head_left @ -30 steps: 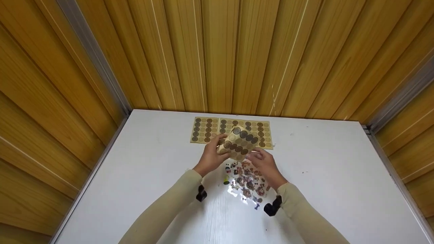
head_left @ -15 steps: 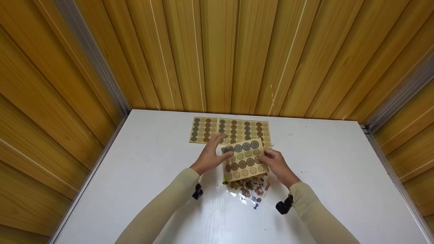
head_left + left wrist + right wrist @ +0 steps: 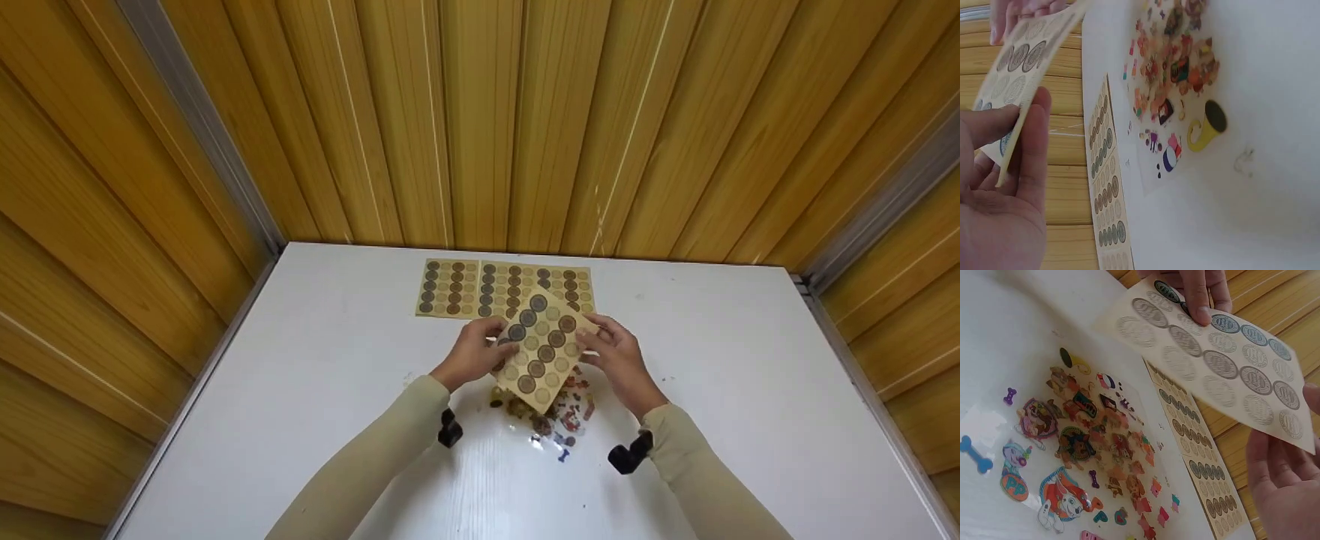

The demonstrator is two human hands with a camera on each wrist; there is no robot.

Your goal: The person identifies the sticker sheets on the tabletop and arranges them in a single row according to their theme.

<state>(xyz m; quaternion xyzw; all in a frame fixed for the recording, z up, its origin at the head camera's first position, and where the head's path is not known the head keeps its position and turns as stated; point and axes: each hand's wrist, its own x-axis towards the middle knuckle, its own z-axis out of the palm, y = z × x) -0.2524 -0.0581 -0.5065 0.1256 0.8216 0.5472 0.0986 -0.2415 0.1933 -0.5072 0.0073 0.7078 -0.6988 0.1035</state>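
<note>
Left hand and right hand pinch a sheet (tilted) between their fingers, above stickers; other sheets lie far on the surface.

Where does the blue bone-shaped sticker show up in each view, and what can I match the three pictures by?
Head: blue bone-shaped sticker just right of centre, low, at the near end of the colourful stickers.
Left wrist: not in it.
Right wrist: blue bone-shaped sticker at the left edge, below mid-height.
Shared landmark: the held sheet of round stickers, upper left in left wrist, upper right in right wrist.
</note>
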